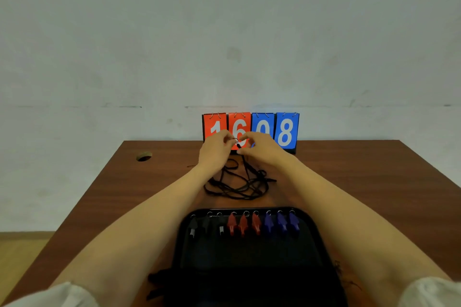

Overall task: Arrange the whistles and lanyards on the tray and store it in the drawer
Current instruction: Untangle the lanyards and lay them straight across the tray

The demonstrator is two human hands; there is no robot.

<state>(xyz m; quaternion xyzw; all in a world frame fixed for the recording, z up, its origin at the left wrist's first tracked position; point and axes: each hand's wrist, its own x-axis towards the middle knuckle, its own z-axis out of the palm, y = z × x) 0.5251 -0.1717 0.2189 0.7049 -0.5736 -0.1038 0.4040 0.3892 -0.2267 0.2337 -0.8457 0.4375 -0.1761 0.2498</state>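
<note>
Both hands raised over the worktop [349,182]; left hand [215,151] and right hand [259,148] fingers pinching a black lanyard [237,182]; nine whistles [243,225] lined on the tray [249,257].

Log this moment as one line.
hands: left hand, right hand pinching lanyard end | lanyards: tangled | whistles: rowed on tray

Tray [311,237] near edge perhaps cropped

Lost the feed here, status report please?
Both hands, left and right, pinching one lanyard clip. Lanyards tangled on table; nine whistles rowed on tray. Nothing blocking.
</note>
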